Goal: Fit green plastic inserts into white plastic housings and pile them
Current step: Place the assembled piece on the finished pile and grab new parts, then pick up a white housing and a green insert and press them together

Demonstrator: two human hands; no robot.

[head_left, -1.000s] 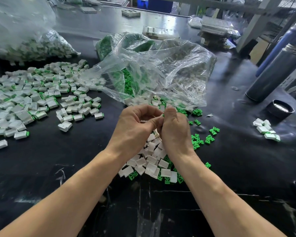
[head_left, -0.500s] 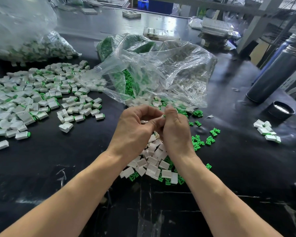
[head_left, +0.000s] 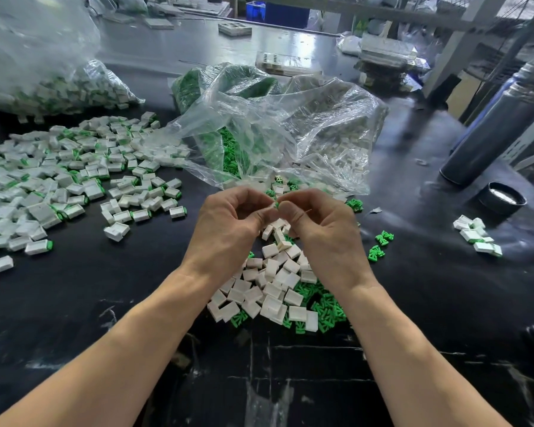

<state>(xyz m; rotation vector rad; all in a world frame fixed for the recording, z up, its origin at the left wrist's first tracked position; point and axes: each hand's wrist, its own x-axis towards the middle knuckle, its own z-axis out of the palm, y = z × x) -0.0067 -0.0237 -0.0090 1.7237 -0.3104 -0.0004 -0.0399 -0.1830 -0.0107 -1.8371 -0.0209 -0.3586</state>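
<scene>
My left hand and my right hand meet fingertip to fingertip above the black table. Between them sits a small white housing, pinched by the left fingers. A green insert shows at its end, pinched by the right fingers; most of both parts is hidden. Below the hands lies a heap of loose white housings mixed with green inserts. A wide pile of fitted white-and-green pieces spreads over the left of the table.
An open clear bag with green inserts and white housings lies just behind the hands. Another full bag sits far left. A few fitted pieces, a black lid and a dark cylinder stand at the right.
My hands have drawn slightly apart at the palms, so the small piece now shows between the fingertips. They stay in the same place above the loose heap.
</scene>
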